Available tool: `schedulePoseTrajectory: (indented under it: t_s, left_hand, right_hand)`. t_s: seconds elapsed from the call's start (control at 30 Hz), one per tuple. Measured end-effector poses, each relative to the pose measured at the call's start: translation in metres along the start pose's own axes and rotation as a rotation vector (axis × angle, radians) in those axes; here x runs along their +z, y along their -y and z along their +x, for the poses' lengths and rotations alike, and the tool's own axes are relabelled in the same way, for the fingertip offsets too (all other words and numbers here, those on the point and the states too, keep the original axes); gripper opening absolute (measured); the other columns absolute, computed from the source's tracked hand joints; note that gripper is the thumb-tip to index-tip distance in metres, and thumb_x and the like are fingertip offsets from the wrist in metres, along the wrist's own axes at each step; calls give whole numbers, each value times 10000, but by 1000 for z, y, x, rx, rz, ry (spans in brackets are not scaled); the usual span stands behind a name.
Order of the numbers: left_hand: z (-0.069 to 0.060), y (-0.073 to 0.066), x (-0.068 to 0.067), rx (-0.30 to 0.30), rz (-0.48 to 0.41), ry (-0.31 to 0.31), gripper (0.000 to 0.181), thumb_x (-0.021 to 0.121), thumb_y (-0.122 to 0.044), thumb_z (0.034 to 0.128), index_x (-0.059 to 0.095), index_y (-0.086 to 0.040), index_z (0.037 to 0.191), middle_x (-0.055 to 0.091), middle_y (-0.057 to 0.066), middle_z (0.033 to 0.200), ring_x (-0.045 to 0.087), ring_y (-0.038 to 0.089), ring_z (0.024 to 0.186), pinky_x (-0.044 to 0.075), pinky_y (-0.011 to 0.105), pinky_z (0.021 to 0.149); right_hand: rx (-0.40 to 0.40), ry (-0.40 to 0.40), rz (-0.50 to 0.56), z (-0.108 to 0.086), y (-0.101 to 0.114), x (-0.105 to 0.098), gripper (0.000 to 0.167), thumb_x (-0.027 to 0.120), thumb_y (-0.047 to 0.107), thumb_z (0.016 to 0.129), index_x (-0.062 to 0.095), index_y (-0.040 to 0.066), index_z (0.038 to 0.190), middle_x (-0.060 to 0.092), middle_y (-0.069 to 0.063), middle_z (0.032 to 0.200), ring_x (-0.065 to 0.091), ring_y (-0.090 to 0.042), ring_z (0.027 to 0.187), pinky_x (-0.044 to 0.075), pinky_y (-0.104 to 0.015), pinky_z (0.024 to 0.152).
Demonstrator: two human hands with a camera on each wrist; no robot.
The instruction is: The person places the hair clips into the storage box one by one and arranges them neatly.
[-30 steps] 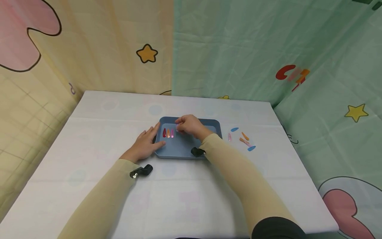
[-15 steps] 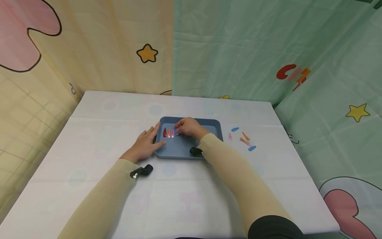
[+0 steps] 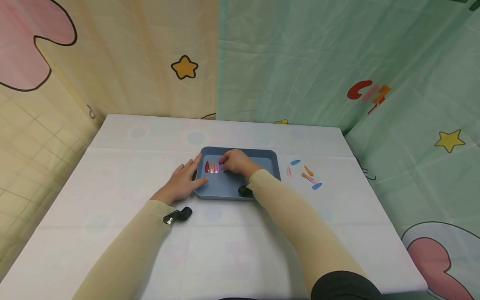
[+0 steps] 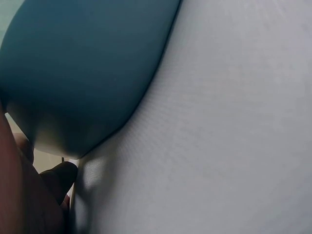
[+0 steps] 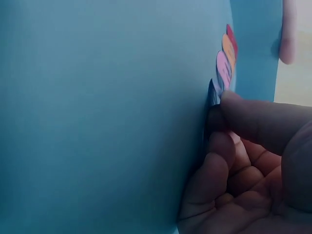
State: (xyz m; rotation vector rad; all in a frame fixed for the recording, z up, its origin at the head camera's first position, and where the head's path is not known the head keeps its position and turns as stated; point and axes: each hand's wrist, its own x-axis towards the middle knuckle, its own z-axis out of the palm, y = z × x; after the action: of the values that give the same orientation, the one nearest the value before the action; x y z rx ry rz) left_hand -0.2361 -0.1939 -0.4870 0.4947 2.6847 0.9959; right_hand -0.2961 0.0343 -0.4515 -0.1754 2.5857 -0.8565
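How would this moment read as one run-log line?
left grip: touching tray; right grip: pinching fourth clip; in tray: red clip, orange clip, pink clip; table, right of tray: loose clips

Your left grip (image 3: 181, 182) lies with fingers extended, thumb spread; your right grip (image 3: 237, 161) pinches between thumb and curled fingers.

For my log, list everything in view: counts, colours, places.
tray: 1, blue, on table
table: 1, white, underneath
clips: 3, red, orange, pink, in tray
fourth clip: 1, lilac, beside pink one
loose clips: about 6, blue, orange, pink, right of tray
drapes: at least 2, cream, green, behind
wrist cameras: 2, black, at cuffs
dark piece: 1, black, bottom right
sleeves: 2, beige, both arms
left hand: 1, bare, tray's left edge
right hand: 1, bare, fingers pinching fourth clip
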Motion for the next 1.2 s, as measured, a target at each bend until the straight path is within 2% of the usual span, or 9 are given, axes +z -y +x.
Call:
schedulePoseTrajectory:
  t_s: [0.33,1.2]
  left_hand:
    - [1,0,0,-13,9,14,926,583,-528,1044,15,-241,1716,155,145,1771,64,398,1652,-12,598,1333]
    - [1,1,1,-10,12,9,929,580,-533,1043,10,-240,1715,153,152,1769,64,406,1650,-19,595,1332]
  right_hand:
    - [3,-12,4,3,-5,3,288,741,132,976,772,111,1262,740,-71,1298,627,-221,1110,554,-413,1063]
    - [-63,-18,-7,5,-14,3,278,750,137,968,774,116,1244,749,-55,1279,628,-213,1083,556,-379,1010]
